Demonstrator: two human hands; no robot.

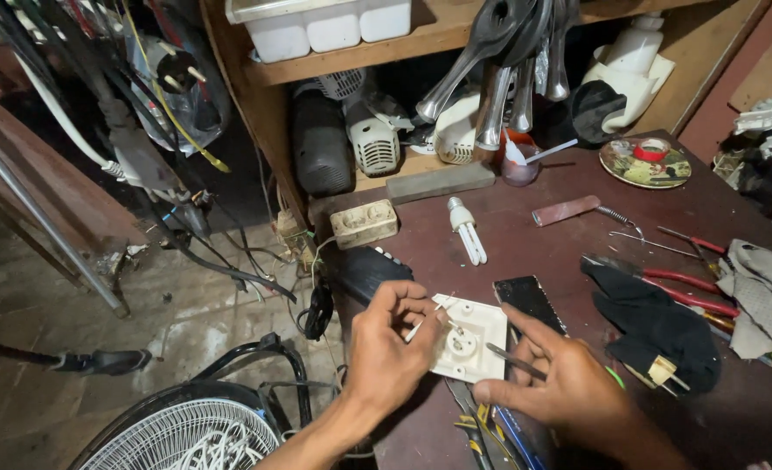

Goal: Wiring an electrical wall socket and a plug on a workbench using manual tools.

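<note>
socket plate point(471, 338) on table point(534, 235), bulb point(467, 230) behind

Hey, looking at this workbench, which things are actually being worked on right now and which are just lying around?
In hand:
white socket plate, steadied by the left hand
thin metal tool, held in the right hand

Lying about:
compact bulb
black phone
red-handled pliers
black cloth
tape roll

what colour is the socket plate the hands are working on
White, a square socket plate with a round centre; the head view shows it.
</note>
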